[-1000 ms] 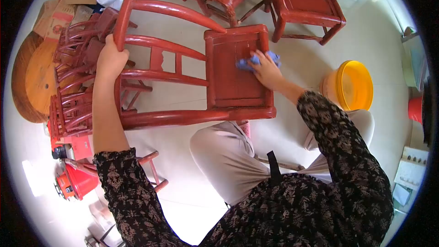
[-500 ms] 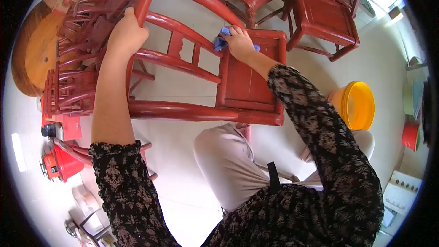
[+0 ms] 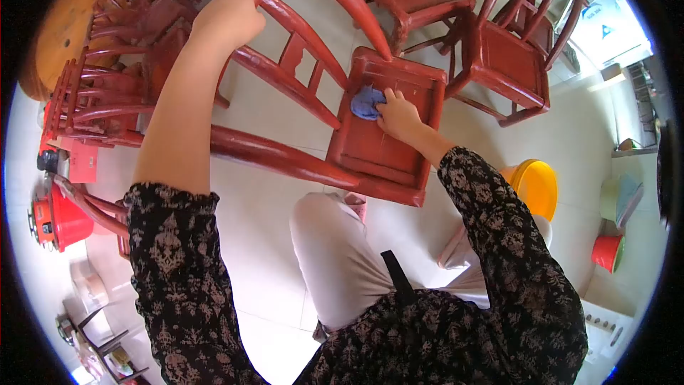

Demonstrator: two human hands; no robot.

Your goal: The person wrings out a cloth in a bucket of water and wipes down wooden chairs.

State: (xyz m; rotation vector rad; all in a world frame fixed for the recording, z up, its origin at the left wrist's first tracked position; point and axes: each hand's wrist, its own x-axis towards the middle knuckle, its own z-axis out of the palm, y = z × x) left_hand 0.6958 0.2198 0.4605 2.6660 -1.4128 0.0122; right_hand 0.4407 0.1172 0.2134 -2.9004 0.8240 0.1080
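A red wooden chair (image 3: 285, 157) is tipped over in front of me, its back pointing left and its seat panel (image 3: 381, 146) facing me. The fingers of my left hand (image 3: 228, 18) are wrapped round the end of the chair's back, near the top edge of the view. On the seat, my right hand (image 3: 401, 113) is closed on a crumpled blue cloth (image 3: 368, 103), which lies against the panel close to the backrest slats.
More red chairs (image 3: 509, 57) stand at the top right, and several small ones (image 3: 128, 93) are stacked at the left. A yellow bucket (image 3: 536, 189) is right of my right sleeve. A red basin (image 3: 71, 217) sits at the lower left.
My right hand and the cloth moved from the seat to its upper corner by the backrest, then back onto the panel. The chair has tilted, with my left hand still round its back.
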